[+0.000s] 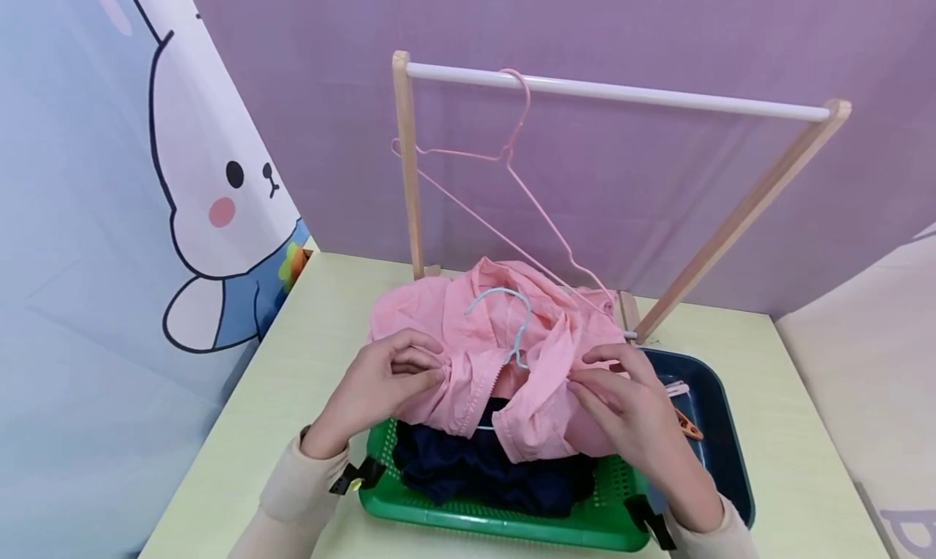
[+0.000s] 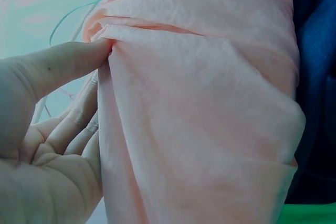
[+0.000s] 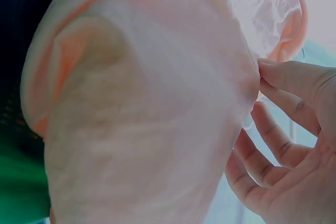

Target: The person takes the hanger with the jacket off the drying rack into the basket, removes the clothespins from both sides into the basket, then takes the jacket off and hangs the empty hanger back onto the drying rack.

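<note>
Left hand (image 1: 387,380) and right hand (image 1: 632,400): thumb and fingers pinch opposite sides of a pink, thin-fabric, zip-edged garment (image 1: 544,380). Light-blue hanger hook (image 1: 528,309) pokes up between its front edges. Garment bunched above a green perforated plastic basket (image 1: 468,523) holding dark navy fabric (image 1: 490,478). Probably light, soft, floppy, creases easily, not slippery. Best hold: both shoulders, over the hidden hanger arms.
</note>
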{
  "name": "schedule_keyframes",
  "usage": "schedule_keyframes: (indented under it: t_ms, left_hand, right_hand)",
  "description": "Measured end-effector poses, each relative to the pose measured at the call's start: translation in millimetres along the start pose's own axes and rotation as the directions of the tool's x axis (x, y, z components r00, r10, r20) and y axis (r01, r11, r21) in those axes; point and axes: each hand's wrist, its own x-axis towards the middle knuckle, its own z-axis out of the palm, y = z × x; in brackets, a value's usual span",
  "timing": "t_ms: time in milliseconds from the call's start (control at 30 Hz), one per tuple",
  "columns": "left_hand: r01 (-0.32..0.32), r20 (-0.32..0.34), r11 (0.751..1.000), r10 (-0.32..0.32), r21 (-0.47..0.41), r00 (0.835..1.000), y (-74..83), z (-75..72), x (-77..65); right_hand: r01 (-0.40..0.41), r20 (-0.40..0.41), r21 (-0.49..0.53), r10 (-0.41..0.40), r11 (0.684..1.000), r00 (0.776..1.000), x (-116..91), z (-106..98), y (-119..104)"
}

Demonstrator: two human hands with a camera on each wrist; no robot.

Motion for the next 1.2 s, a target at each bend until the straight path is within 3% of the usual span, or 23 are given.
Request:
schedule_keyframes:
  t_ms: [200,500,900,1200]
  left_hand:
    - [-0.008,-0.001,1.000,0.008,-0.012,1.000,-1.3,-4.0,-1.4]
    - [-0.032,0.009,0.999,0.032,-0.031,0.999,-4.1,-7.7,-1.4]
    - [-0.026,0.010,0.998,0.026,-0.055,1.000,-5.2,-11.8,-1.7]
    - [-0.045,-0.004,0.998,0.045,-0.040,0.999,-7.3,-19.4,-2.0]
  right_hand:
    - [-0.012,-0.005,0.008,0.012,1.000,1.000,-5,-8,4]
    - [-0.151,0.056,-0.039,0.153,0.988,0.987,-18,-25,8]
    - [-0.191,0.022,-0.035,0.192,0.981,0.981,-40,-39,21]
    - [-0.206,-0.019,0.029,0.207,0.978,0.978,-54,-43,32]
